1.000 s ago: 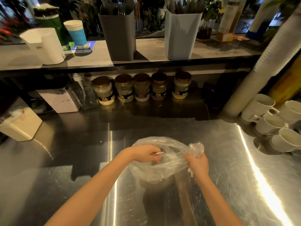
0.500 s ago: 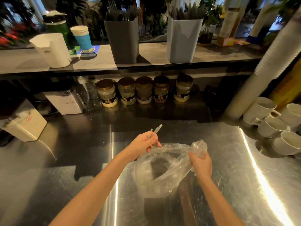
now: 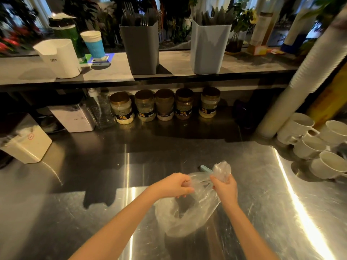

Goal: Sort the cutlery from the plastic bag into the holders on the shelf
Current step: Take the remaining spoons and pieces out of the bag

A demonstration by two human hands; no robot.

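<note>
Your steel bench (image 3: 84,184) runs under a shelf (image 3: 174,62). On the shelf, from your left, stand a white jug (image 3: 60,59), a green canister (image 3: 69,34) behind it, a blue paper cup (image 3: 93,45), a dark grey holder (image 3: 139,49) and a pale blue holder (image 3: 209,47), the two holders apart. At the back of the bench, five gold-lidded jars (image 3: 165,106) stand in a row, with a clear pump bottle (image 3: 101,109) and a white box (image 3: 75,119) to their left. A white carton (image 3: 28,145) sits far left, white mugs (image 3: 309,147) cluster at the right, and the plastic bag (image 3: 187,216) rests its bottom on the steel before you.
</note>
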